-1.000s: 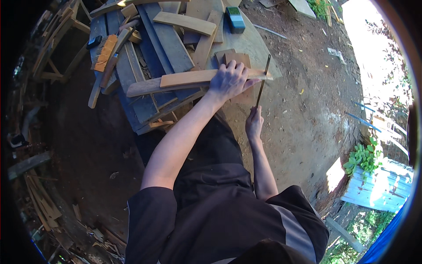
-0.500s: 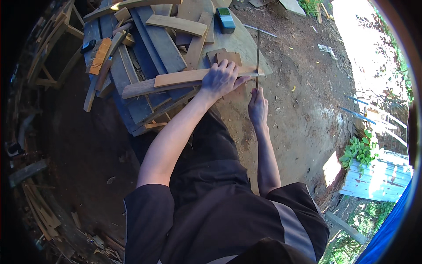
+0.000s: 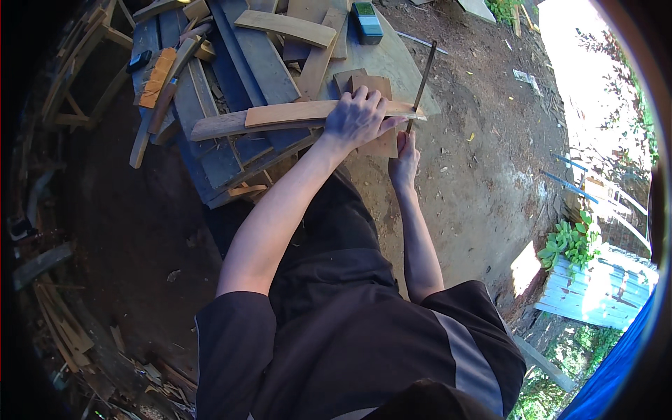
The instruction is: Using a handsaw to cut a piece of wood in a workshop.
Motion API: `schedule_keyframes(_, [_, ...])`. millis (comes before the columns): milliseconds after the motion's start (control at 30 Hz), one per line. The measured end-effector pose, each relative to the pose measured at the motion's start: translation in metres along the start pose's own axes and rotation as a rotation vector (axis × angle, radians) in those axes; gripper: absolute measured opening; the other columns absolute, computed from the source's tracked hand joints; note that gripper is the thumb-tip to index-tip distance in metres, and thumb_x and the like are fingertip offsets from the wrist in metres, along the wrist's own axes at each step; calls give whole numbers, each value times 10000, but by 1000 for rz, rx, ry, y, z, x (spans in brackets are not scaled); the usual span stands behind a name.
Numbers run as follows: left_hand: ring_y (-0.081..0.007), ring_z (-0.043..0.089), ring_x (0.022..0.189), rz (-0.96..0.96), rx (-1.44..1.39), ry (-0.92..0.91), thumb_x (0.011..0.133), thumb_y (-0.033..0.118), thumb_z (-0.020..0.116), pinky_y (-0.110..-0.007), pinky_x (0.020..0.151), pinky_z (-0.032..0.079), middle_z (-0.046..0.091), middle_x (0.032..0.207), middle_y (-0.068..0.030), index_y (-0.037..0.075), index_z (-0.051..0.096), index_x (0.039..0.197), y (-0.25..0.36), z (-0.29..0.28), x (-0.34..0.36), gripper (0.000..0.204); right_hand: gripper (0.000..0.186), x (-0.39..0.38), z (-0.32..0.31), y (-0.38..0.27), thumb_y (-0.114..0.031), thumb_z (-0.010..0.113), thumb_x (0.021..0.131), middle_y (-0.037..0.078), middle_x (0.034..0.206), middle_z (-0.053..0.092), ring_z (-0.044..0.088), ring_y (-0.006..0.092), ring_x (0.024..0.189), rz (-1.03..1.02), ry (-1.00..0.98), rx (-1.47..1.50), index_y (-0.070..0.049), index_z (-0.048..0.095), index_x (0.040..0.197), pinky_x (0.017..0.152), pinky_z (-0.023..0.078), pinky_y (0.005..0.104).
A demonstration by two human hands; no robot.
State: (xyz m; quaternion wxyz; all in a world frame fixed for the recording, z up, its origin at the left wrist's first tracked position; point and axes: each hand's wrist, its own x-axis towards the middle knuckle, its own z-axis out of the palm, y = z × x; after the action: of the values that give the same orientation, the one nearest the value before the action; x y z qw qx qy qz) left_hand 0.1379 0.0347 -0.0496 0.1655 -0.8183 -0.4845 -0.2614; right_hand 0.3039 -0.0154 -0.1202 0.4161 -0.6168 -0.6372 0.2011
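Note:
My left hand [image 3: 355,120] presses down on a pale curved wooden strip [image 3: 283,113], its fingers wrapped over the far edge. Beneath that strip lies a longer, greyer wooden piece [image 3: 218,126], sticking out to the left. Small brown wood blocks [image 3: 378,145] sit under the strip by my left hand. My right hand [image 3: 404,159] is closed around the near end of a long, narrow dark tool [image 3: 424,78]. The tool crosses the strip's right end and points away from me, tilted right. Whether it is a saw or a file, I cannot tell.
Dark planks [image 3: 255,59] and loose curved wood pieces [image 3: 287,28] cover the worktable. A teal and black box-shaped device [image 3: 367,24] stands at its far side. An orange-wrapped block [image 3: 157,77] lies on the left. Wooden frames [image 3: 84,77] stand farther left; bare soil [image 3: 469,182] is right.
My right hand has moved slightly left and farther away. The tool has swung from nearly upright in the picture to leaning right. My left hand still holds the strip.

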Motion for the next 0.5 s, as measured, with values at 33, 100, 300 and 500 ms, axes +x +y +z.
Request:
schedule_keyframes(33, [-180, 600, 766, -2, -1, -1, 944, 630, 510, -314, 533, 468, 605, 746, -20, 106, 671, 752, 0, 0, 0, 581, 159, -4, 1, 4, -132, 477, 1036, 307, 777, 627, 631, 493, 744, 1, -4, 13, 8, 488, 1110, 582, 438, 565])
schedule_keyframes(100, [-182, 604, 772, -2, -5, -32, 945, 629, 509, -317, 534, 472, 611, 753, -19, 104, 672, 750, 6, 0, 3, 583, 194, -22, 8, 18, -123, 474, 1034, 307, 766, 625, 636, 488, 736, 10, 14, -49, 29, 486, 1153, 584, 442, 566])
schedule_keyframes(300, [-179, 600, 748, -6, 5, 14, 944, 650, 485, -327, 524, 461, 627, 759, -24, 99, 688, 774, -1, 0, 1, 611, 272, -74, 7, 41, -176, 472, 1047, 302, 704, 602, 622, 465, 644, 180, -87, -156, 65, 489, 1172, 511, 417, 534])
schedule_keyframes(500, [-181, 616, 772, -2, -24, -9, 940, 639, 500, -323, 546, 489, 635, 761, -18, 102, 695, 785, 9, 4, 5, 592, 192, -83, 1, 38, -188, 451, 1059, 282, 693, 593, 623, 467, 660, 118, -30, -105, 3, 466, 1061, 519, 407, 538])
